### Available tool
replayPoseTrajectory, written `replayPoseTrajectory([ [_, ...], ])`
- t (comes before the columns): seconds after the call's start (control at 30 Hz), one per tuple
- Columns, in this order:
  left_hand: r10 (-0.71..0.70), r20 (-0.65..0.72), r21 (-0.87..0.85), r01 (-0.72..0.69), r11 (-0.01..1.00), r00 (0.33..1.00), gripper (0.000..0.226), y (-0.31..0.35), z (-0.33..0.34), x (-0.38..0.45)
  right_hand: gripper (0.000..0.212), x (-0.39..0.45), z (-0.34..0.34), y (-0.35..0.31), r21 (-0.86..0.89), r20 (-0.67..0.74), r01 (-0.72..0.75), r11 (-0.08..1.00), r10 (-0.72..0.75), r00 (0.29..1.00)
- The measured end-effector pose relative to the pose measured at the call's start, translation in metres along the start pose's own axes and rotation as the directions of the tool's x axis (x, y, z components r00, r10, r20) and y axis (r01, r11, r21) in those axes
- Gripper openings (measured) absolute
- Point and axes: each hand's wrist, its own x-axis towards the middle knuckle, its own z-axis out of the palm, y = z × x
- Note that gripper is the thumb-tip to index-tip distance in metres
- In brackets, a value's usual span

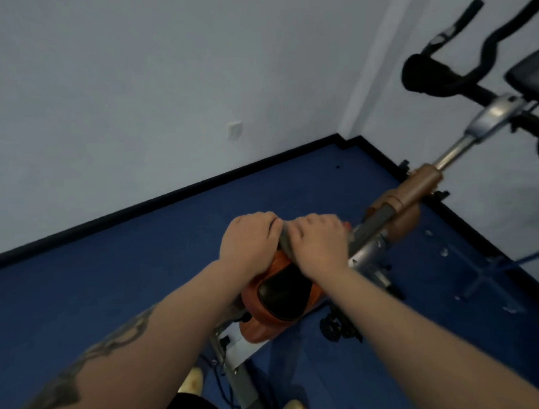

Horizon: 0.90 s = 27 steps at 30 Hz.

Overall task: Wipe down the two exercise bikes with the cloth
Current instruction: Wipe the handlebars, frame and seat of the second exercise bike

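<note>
Left forearm (93, 360): a dark tattoo is being shown along the bare skin, reaching in from the lower left corner.
Left hand (248, 244): it is being held knuckles-up over the top of the bike, its fingers (264, 219) being curled down round the left end of the grey cloth.
Grey cloth (284, 239): only a narrow dark grey strip is being seen, between the two hands, being pressed on the top of the bike's orange body; the rest is being hidden under the hands.
Right hand (321, 243): it is being kept just beside the left hand, almost touching it, its fingers being curled over the right end of the cloth.
Orange-bodied exercise bike (264, 325): it is being stood on the blue floor (80, 293), a glossy black oval panel (283, 296) being set into the orange shell just below the hands; its grey frame tube is being run up to the right into a brown sleeve (419, 188) and a silver post.
Black handlebars (447, 73): they are being seen at the upper right, against the pale wall (133, 86), somewhat blurred.
Shoes (192, 382): two pale toes are being seen at the bottom edge.
</note>
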Motion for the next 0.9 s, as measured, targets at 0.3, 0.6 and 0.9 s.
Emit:
replayPoseTrajectory([
  [0.3, -0.039, 0.046, 0.15, 0.032, 0.988, 0.998, 0.04, -0.004, 0.009, 0.002, 0.045, 0.015, 0.001, 0.015, 0.383, 0.138, -0.538, 0.751, 0.529, 0.837],
  [0.6, -0.016, 0.084, 0.047, 0.012, 0.999, 0.996, 0.036, -0.01, 0.006, 0.005, 0.063, 0.021, -0.002, -0.019, 0.567, 0.255, -0.766, 0.303, 0.82, 0.512],
  [0.9, 0.021, 0.176, -0.103, -0.003, 0.995, 0.984, 0.036, -0.014, 0.001, 0.006, 0.06, -0.017, -0.006, -0.051, 0.41, 0.412, -0.893, 0.187, 0.835, 0.364],
])
